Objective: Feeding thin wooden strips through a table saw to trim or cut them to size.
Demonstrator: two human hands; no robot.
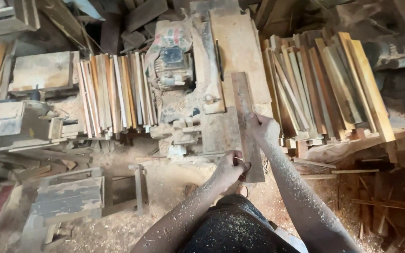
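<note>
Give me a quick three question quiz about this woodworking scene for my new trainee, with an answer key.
1. True or false: both hands are on the same wooden board.
2. Which hand grips the board's near end? A) left hand B) right hand C) neither
3. Fill in: the board lies on the flat bed of the ____, with stacks of wooden strips on either side.

Key
1. True: the left hand holds the near end and the right hand presses further up.
2. A
3. Machine: a sawdust-covered woodworking machine with a motor beside its bed.
</note>
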